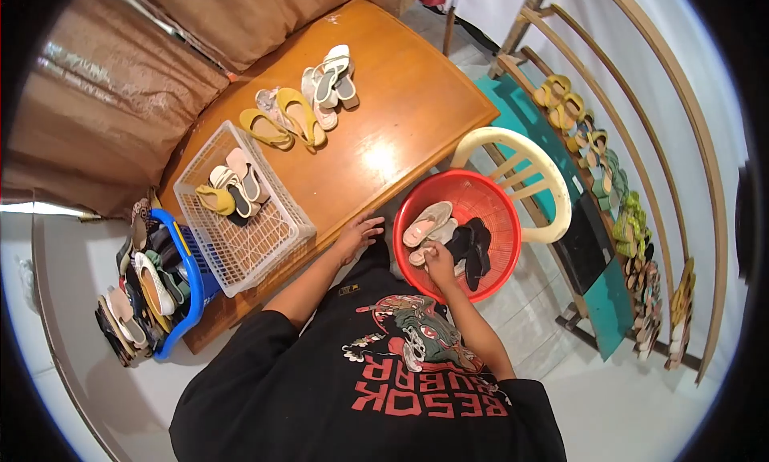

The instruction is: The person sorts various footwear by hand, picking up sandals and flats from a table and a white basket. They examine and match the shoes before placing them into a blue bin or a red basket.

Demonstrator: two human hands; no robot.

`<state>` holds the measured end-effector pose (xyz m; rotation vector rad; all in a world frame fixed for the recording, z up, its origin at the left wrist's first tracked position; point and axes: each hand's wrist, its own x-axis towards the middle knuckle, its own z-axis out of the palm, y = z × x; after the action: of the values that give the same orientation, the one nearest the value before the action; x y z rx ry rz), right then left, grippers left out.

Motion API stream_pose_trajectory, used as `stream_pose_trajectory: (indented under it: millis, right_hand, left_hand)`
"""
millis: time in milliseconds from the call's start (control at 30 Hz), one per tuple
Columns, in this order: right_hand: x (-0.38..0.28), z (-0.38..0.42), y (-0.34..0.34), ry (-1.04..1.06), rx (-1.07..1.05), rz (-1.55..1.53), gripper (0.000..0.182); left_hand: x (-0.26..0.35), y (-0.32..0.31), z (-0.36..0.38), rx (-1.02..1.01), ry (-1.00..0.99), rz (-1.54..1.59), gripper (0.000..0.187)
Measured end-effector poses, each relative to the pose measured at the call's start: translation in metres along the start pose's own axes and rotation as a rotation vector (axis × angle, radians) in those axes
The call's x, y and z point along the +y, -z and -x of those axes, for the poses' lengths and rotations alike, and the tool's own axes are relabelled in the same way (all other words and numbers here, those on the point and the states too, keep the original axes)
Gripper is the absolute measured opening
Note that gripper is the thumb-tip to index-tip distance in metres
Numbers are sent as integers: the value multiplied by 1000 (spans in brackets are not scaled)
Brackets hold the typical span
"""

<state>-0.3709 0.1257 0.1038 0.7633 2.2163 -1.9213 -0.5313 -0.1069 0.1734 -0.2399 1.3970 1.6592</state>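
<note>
A red basket [513, 258] holds several sandals, among them a pale pink sandal [417, 233] and a black sandal [478, 254]. Over its near part my right hand [438, 263] is closed at the pale sandals, with the thing between its fingers too small to make out. Beside the basket, near the table's front edge, my left hand [358, 239] has its fingers spread and holds nothing. A clear plastic crate [276, 258] on the table holds yellow, white and black sandals. Farther back lie yellow sandals [300, 117] and white sandals [335, 77].
The wooden table [400, 85] stands in front. A blue basket [192, 294] full of shoes is at the left. The basket sits by a cream plastic chair [554, 191]. On the right, a wooden rack [641, 133] carries several sandals. Brown curtains [104, 101] hang behind.
</note>
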Motion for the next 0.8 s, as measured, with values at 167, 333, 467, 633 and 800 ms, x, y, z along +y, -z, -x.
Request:
stream_pose_trajectory:
  millis: [167, 333, 467, 633, 800]
  right_hand:
    - [-59, -62, -18, 253, 19, 191, 28]
    - [-125, -135, -35, 325, 29, 232, 25]
    - [-168, -204, -51, 117, -77, 121, 22]
    - [-208, -291, -86, 275, -62, 307, 30]
    - [-241, -360, -141, 215, -2, 384, 42]
  left_hand:
    - [47, 6, -18, 77, -117, 132, 54]
    - [106, 39, -80, 226, -324, 210, 43]
    - [170, 83, -130, 582, -613, -158, 43]
    - [255, 110, -154, 549, -620, -155, 53]
    - [299, 124, -180, 530, -413, -205, 66]
